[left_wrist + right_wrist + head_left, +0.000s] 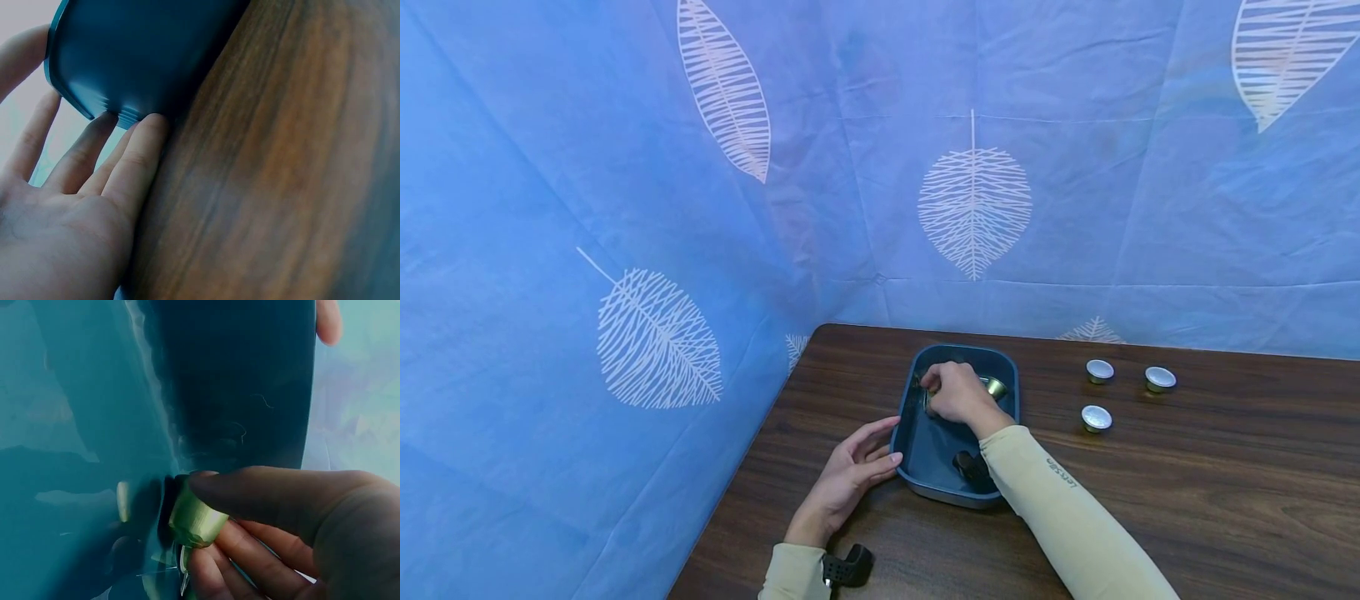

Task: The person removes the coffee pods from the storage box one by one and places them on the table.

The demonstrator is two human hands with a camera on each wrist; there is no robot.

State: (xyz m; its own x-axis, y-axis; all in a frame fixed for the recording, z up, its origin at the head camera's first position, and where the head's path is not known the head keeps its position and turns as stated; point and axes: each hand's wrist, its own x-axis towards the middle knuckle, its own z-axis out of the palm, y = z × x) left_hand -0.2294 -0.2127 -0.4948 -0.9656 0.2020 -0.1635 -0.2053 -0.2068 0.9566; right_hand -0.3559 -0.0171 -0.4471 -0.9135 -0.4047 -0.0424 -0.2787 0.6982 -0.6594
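A dark blue rectangular tray (951, 487) stands on the brown table. My left hand (850, 475) is at its left side; in the left wrist view its fairly straight fingers (134, 156) touch the tray's outer wall (150, 50). Reaching into the tray, my right hand (958, 396) pinches a green-gold coffee capsule (197, 515) between thumb and fingers, close to the inner wall. Another gold capsule (996, 388) lies inside the tray just right of that hand. Part of the tray's inside is hidden behind my right hand and forearm.
Three coffee capsules with pale lids up stand right of the tray: one at the back (1100, 371), one farther right (1160, 379) and one nearer (1096, 418). A blue leaf-patterned cloth (865, 208) hangs behind and left of the table (1225, 467).
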